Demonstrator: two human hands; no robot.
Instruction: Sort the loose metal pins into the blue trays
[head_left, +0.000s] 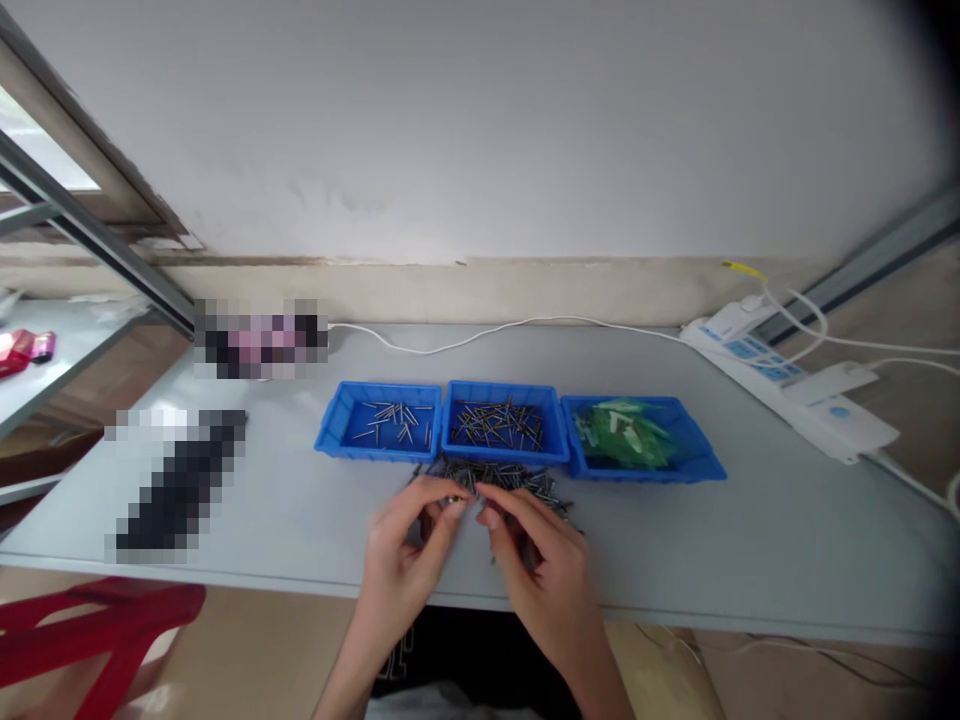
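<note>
Over the front part of the table, my left hand (409, 535) is closed in a pinch, with a tiny yellowish glint at its fingertips. Facing it, my right hand (544, 550) pinches with thumb and forefinger, fingertips almost meeting the left ones. Something small and greyish shows between them, too blurred to name. Just beyond my fingers lies a loose pile of thin dark metal pins (517, 480), partly covered by my hands. Behind it stand three blue bins: the left bin (337, 415) has scattered silvery pins, the middle bin (504, 391) many darker pins, the right bin (686, 440) green plastic packets.
A white power strip (795, 385) with plugged-in cables lies at the table's right. One white cable (465, 340) runs along the back to a blurred-out object (262, 340). A dark pixelated item (180, 485) lies at left. A red stool (97, 630) stands below the front edge.
</note>
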